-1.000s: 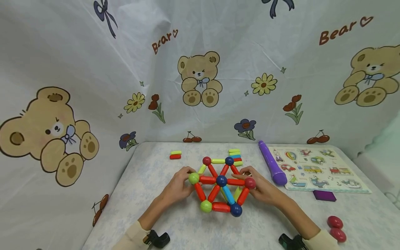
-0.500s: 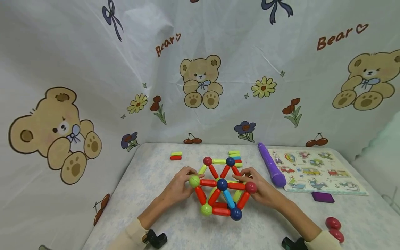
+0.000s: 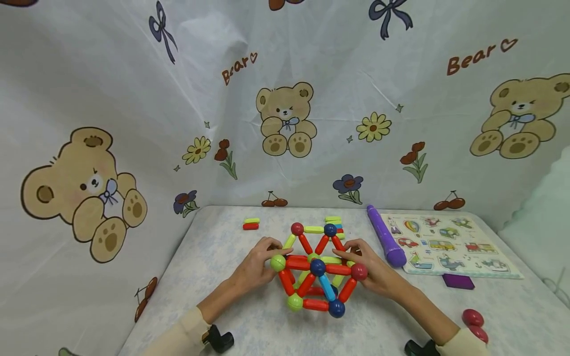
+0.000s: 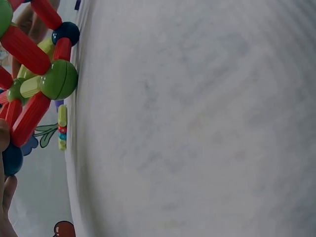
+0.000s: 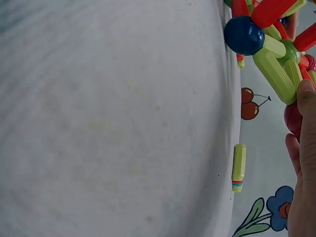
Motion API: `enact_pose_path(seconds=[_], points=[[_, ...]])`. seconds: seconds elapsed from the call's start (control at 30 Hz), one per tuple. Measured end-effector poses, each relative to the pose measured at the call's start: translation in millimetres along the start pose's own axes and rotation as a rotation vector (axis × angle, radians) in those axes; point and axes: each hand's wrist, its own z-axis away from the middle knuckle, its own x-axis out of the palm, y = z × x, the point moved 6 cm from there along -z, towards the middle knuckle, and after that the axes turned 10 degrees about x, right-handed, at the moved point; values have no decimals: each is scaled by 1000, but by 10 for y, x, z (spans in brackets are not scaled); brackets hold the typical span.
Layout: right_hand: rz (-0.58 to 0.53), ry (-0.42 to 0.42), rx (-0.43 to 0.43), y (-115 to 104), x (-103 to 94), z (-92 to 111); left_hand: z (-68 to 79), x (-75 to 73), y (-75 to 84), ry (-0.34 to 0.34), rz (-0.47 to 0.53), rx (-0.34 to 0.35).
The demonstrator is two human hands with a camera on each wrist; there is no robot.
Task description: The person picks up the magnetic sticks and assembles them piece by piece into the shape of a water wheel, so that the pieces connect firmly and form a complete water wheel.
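A magnetic ball-and-stick model (image 3: 317, 267) is held up by both hands over the table, in the middle of the head view. Red, yellow-green and blue rods join its green, dark blue and red balls. My left hand (image 3: 256, 264) grips its left side beside a green ball; in the left wrist view the thumb (image 4: 4, 136) lies on the model near a dark blue ball (image 4: 12, 159). On the opposite side my right hand (image 3: 376, 267) grips it beside a red ball (image 3: 358, 271). The right wrist view shows that thumb (image 5: 306, 91) at the end of a yellow-green rod.
Behind the model lie loose rods, a pair (image 3: 251, 224) at left and a small group (image 3: 333, 219) at centre. To the right are a purple toy microphone (image 3: 386, 237), a picture board (image 3: 450, 242), a purple block (image 3: 458, 281) and two red egg-shaped pieces (image 3: 474, 324).
The model has tilted between the hands, so more of its rear rods and balls show. The head view has shifted slightly. Both hands keep their grip.
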Motion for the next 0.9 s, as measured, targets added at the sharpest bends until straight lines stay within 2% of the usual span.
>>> enact_pose_path(seconds=[0.33,0.5,0.63,0.9], points=[[60,35,-31,-18,-39,53,-8,11,21,-1,-24,39],[102,62,-76,-48,-61,89,-15,15,51,6,-43,72],[120,74,-106,-62,-75,106,-21,19,70,23,-56,102],[144,84,-112,-61,-89,133,-32,37,83,60,-76,166]])
